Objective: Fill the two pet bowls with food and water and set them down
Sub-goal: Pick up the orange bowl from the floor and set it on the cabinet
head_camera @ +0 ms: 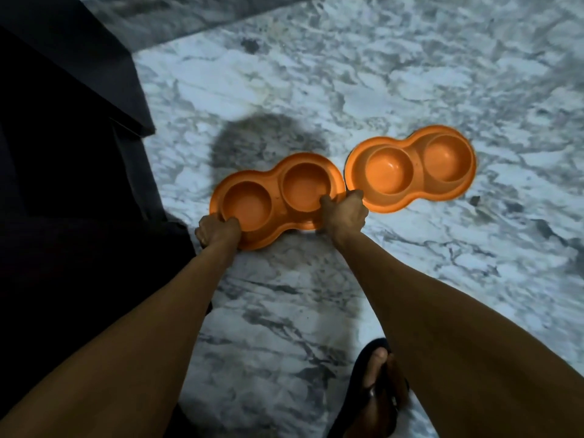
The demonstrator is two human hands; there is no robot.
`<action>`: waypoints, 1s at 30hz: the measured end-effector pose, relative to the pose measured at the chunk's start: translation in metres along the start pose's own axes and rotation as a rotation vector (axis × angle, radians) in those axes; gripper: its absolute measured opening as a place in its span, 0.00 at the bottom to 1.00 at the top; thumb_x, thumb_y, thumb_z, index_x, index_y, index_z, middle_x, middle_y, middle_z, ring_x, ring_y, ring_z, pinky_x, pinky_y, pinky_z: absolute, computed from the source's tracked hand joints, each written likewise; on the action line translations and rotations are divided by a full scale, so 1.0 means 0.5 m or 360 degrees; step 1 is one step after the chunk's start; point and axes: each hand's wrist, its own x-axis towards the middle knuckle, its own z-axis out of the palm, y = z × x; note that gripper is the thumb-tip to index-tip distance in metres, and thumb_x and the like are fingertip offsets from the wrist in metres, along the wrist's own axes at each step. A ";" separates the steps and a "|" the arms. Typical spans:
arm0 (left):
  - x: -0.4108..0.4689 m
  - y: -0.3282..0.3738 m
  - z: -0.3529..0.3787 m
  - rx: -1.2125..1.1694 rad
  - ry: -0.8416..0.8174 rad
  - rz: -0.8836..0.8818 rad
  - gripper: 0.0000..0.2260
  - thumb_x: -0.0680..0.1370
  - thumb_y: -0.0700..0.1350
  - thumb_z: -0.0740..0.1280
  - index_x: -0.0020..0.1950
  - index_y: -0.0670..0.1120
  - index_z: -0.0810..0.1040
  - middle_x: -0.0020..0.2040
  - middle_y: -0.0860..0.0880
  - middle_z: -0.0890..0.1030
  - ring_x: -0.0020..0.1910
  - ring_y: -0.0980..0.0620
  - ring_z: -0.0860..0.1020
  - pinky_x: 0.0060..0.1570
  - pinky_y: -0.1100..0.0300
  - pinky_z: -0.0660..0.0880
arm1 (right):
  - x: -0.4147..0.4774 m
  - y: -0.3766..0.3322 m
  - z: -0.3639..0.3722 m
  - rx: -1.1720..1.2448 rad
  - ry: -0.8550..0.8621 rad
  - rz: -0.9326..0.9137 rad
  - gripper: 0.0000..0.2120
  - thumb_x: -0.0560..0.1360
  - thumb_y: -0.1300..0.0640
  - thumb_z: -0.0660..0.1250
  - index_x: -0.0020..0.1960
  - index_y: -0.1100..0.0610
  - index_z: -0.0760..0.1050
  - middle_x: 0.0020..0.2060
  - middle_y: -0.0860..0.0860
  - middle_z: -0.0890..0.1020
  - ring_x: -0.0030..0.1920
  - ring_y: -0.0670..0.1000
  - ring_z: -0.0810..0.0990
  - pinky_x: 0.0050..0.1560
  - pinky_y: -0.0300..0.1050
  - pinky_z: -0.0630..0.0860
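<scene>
Two orange double pet bowls lie on the marble floor, each with two round wells that look empty. The nearer bowl (275, 197) is in the middle of the view. My left hand (216, 230) grips its near left rim, thumb inside the left well. My right hand (344, 213) grips its right end, thumb at the edge of the right well. The second bowl (410, 172) lies just to the right, its left rim almost touching the first one and tilted slightly up.
A dark piece of furniture or cloth (69, 137) fills the left side, close to the nearer bowl. My foot in a black sandal (379, 393) stands at the bottom centre. White and grey marble floor (410, 58) spreads beyond and to the right.
</scene>
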 end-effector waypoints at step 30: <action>-0.924 0.553 -0.953 -0.0966 0.0275 0.0504 0.21 0.69 0.52 0.66 0.50 0.35 0.78 0.53 0.34 0.77 0.50 0.37 0.78 0.54 0.46 0.77 | -0.818 -0.712 -0.945 0.0495 0.0143 -0.0495 0.29 0.69 0.45 0.69 0.67 0.55 0.72 0.61 0.59 0.78 0.65 0.61 0.73 0.64 0.60 0.72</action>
